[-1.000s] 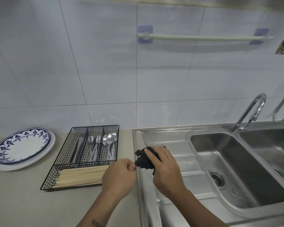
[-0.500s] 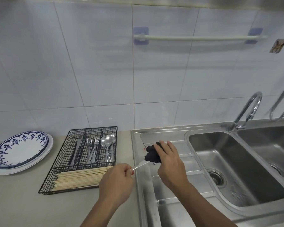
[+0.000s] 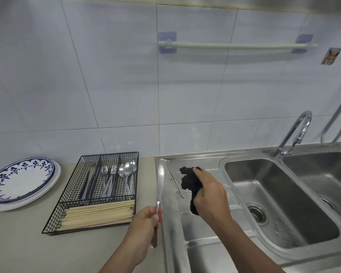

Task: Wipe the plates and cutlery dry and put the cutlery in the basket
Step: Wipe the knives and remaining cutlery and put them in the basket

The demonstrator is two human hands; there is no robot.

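Stacked plates (image 3: 22,182) are sitting left on the bench, beside the wire basket (image 3: 98,186). The left hand (image 3: 144,227) is pinching a thin, stiff, likely slippery knife (image 3: 159,186) at its handle, blade upright. The right hand (image 3: 209,194) is clutching a soft dark cloth (image 3: 189,182).

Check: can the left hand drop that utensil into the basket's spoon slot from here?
Probably yes. The left hand holds the utensil just right of the basket; the spoon compartment is the nearest, open-topped, nothing between.
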